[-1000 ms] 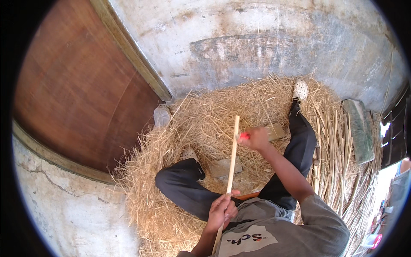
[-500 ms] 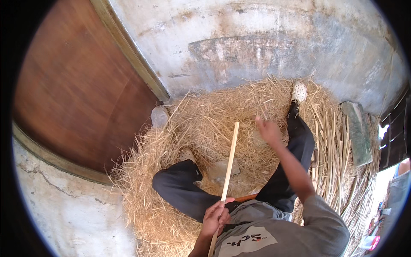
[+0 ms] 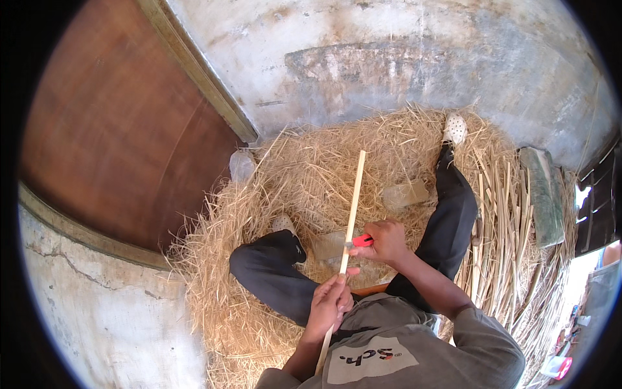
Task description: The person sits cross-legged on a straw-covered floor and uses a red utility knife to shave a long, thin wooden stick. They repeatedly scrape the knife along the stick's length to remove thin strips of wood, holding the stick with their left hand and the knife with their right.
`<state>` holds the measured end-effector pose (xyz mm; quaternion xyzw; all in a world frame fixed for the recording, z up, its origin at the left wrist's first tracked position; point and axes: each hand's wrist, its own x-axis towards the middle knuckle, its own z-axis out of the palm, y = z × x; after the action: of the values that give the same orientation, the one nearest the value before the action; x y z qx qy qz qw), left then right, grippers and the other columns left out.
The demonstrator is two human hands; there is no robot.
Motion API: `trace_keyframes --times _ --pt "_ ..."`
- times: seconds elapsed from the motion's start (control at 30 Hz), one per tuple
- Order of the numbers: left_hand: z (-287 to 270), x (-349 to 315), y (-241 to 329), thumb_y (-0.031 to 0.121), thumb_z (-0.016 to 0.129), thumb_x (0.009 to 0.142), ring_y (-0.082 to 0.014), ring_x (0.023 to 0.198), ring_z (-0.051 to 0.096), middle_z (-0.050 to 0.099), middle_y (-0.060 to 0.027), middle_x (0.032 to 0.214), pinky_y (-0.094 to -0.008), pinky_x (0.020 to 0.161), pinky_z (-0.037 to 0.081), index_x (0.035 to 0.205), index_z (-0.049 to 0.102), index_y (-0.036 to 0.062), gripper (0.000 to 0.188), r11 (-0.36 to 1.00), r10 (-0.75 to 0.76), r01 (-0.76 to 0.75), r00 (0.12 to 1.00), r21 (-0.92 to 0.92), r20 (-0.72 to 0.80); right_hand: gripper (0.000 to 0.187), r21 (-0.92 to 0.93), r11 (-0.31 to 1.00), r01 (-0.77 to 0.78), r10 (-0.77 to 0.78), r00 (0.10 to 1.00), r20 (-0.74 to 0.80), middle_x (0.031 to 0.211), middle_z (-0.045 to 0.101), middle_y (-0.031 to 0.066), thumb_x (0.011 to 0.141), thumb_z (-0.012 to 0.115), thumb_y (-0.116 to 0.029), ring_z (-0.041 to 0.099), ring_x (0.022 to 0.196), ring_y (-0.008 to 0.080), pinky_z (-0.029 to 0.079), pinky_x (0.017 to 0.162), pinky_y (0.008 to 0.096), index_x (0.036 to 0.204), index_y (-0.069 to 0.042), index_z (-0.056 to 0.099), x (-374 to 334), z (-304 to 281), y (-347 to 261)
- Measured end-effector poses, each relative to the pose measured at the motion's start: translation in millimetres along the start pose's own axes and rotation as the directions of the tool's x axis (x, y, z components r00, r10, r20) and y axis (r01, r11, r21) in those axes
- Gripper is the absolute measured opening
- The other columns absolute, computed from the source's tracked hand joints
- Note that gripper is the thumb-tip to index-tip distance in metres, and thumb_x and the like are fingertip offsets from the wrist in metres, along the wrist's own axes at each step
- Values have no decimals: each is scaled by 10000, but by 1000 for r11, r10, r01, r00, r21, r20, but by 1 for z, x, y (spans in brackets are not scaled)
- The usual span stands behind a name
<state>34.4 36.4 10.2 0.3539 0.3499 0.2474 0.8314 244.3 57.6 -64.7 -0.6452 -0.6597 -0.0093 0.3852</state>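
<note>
A long pale stick (image 3: pixel 354 211), like split bamboo or wood, slants up from beside my shirt, over my lap and the straw. My left hand (image 3: pixel 328 306) is closed round its lower part. Above it, my right hand (image 3: pixel 385 241) grips a small red-handled cutter (image 3: pixel 363 240), whose tip meets the stick near its middle. The fingers of my right hand partly hide the handle, and I cannot make out the blade clearly. The near end of the stick runs down past my left wrist.
Straw and shavings (image 3: pixel 311 168) cover the ground between my legs. Two blocks lie there, one (image 3: pixel 405 194) near my right leg. Split sticks (image 3: pixel 499 227) lie at right beside a greenish slab (image 3: pixel 544 194). A wall (image 3: pixel 389 71) and a brown door (image 3: pixel 123 129) stand ahead and left.
My right hand has come down and left from over the straw to the stick, the red cutter now showing in it. The stick's far end sits higher in view.
</note>
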Motion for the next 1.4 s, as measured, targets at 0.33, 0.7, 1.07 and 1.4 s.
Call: trace_keyframes --times 0.33,0.7,1.07,1.4 --pt "2 -16 -13 209 387 1036 -50 432 267 309 40 519 -208 438 249 1266 496 -43 358 996 -47 48 999 -76 19 634 -66 946 -318 315 948 -50 506 554 118 732 618 -707 578 470 305 457 498 412 661 -77 645 25 3 30" --pt "4 -23 -14 222 391 1037 -42 447 267 314 46 533 -206 460 256 1256 503 -30 352 998 -61 61 996 5 58 676 -44 947 -319 315 947 -66 481 520 105 702 618 -734 577 476 307 445 483 429 574 -73 572 24 3 52" --pt "2 -24 -14 197 373 1038 -55 446 271 309 37 519 -219 467 262 1252 486 -39 339 996 -79 77 996 38 42 692 -139 990 -23 7 994 -113 474 500 97 664 612 -766 553 454 305 425 459 420 567 -83 561 53 12 89" --pt "-10 -40 -34 204 375 1038 -48 447 279 301 42 528 -212 460 271 1256 499 -32 344 985 -172 171 974 19 147 738 131 829 -543 559 798 -225 587 577 175 837 447 -721 552 501 344 408 518 503 612 -30 579 83 33 163"
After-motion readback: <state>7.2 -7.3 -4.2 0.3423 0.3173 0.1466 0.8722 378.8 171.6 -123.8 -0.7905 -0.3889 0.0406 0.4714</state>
